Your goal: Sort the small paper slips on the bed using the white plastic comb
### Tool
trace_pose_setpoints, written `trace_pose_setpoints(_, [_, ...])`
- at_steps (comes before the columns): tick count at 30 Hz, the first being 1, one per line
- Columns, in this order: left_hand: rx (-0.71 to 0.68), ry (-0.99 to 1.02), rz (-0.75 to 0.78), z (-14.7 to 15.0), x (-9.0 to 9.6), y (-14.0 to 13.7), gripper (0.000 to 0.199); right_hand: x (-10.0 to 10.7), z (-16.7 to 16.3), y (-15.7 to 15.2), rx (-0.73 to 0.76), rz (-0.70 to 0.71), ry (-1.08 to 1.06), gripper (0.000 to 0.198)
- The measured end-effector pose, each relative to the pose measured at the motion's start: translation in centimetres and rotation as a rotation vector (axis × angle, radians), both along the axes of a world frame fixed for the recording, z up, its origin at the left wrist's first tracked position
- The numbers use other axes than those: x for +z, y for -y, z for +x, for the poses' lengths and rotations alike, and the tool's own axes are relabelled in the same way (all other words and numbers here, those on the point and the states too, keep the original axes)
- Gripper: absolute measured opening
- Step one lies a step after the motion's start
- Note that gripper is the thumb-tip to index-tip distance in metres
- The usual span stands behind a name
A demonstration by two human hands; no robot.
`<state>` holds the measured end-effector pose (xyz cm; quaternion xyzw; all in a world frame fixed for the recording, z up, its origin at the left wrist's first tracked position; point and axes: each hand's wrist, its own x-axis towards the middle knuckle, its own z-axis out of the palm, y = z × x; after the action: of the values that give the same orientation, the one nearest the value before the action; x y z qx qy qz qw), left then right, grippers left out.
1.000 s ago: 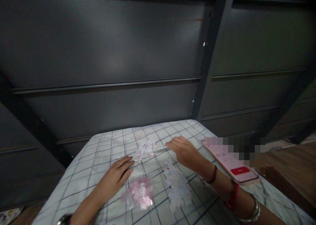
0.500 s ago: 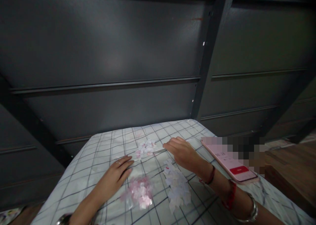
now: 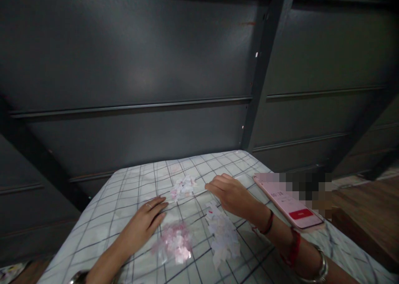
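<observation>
My left hand [image 3: 149, 219] lies palm down on the checked cloth [image 3: 124, 201], fingers stretched out, a ring on one finger. Just right of its fingertips is a small heap of white and pinkish scraps [image 3: 184, 187]. On the far side of that heap, my right hand [image 3: 229, 192] rests with its fingers bent and pressed together; whatever is between them is hidden. Nearer to me are two more heaps: shiny pink, see-through pieces [image 3: 177, 242] beside my left hand, and white paper-like scraps [image 3: 222, 236] below my right hand.
A pink phone [image 3: 299, 209] with a lit screen lies right of my right forearm, partly covered by a pixelated patch. Dark metal panels [image 3: 140, 67] rise behind the cloth-covered surface. Brown wooden flooring [image 3: 368, 205] shows at the right.
The view has shifted very slightly. Both hands and the heaps look the same as before.
</observation>
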<state>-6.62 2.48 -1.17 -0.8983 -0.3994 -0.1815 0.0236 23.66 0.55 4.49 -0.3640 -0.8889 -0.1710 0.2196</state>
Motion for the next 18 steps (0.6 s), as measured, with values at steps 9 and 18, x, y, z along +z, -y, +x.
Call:
trace_pose_setpoints(9, [0.005, 0.022, -0.013, 0.03, -0.10, -0.06, 0.031, 0.29, 0.37, 0.22, 0.036, -0.020, -0.021, 0.037])
trace_pose_setpoints(18, [0.002, 0.025, -0.022, -0.06, -0.18, -0.01, 0.032, 0.64, 0.90, 0.21, 0.021, -0.058, -0.017, 0.037])
